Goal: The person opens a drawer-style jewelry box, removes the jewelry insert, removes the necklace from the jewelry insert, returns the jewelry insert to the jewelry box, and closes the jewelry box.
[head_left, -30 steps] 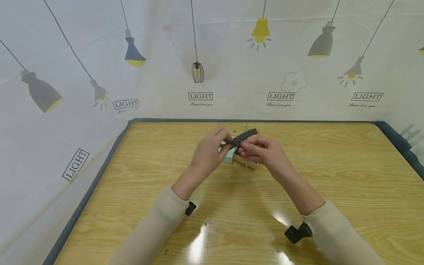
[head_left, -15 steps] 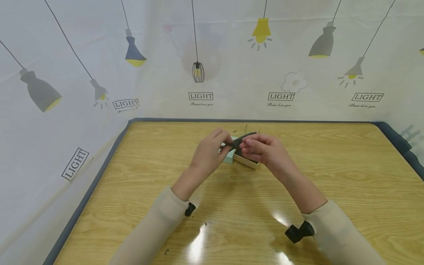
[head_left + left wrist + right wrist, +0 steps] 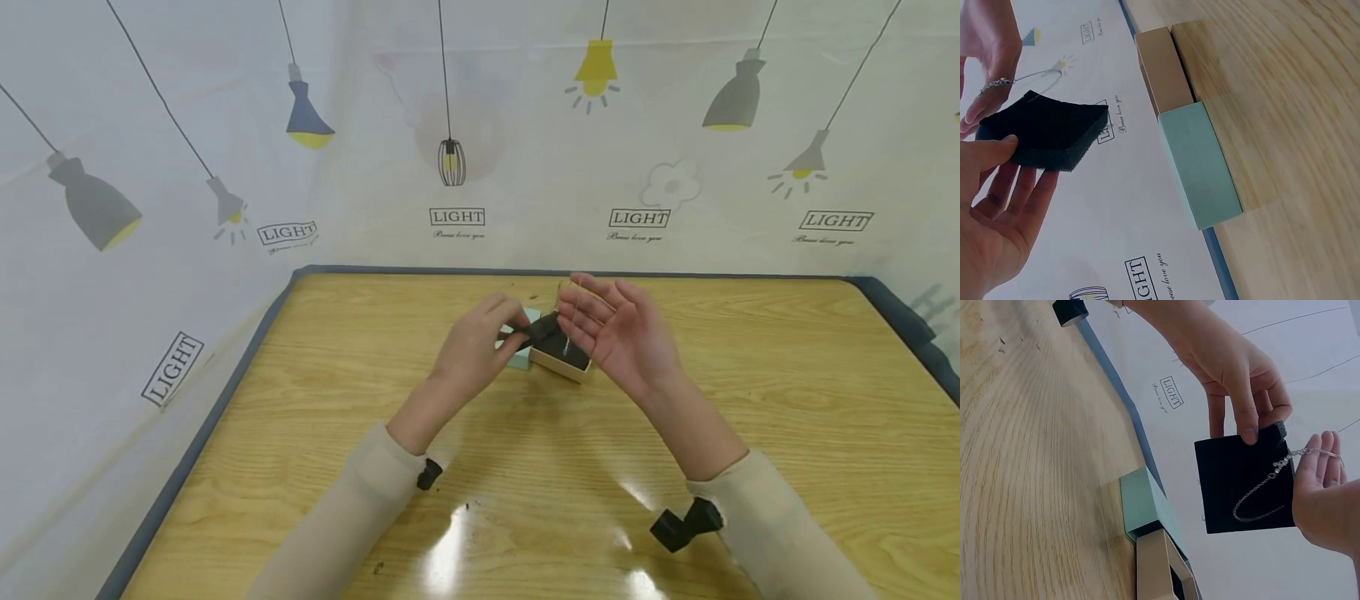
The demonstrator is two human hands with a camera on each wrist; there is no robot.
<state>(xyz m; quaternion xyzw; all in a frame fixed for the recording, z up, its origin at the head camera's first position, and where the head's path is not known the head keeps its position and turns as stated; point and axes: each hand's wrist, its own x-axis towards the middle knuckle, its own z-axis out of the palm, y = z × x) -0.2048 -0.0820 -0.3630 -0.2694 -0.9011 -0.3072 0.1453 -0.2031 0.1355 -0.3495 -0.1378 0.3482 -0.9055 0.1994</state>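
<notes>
My left hand pinches a square black foam pad by its edge, thumb on one face and fingers on the other. Beside the pad, my right hand is turned with its palm showing and its fingers nearly straight. A thin silver chain lies over those fingers and hangs in a loop in front of the pad. Below the hands sits a small beige box with a dark inside. Against it stands a mint-green box part, perhaps the lid.
The wooden table carries small dark specks near its front and back. A white curtain printed with lamps stands behind the table's dark blue edging. Small black devices sit at both sleeve cuffs.
My right hand has gone from pinching at the pad to straightened fingers, turning its palm into view and rising slightly with the chain over them. My left hand stays nearly still.
</notes>
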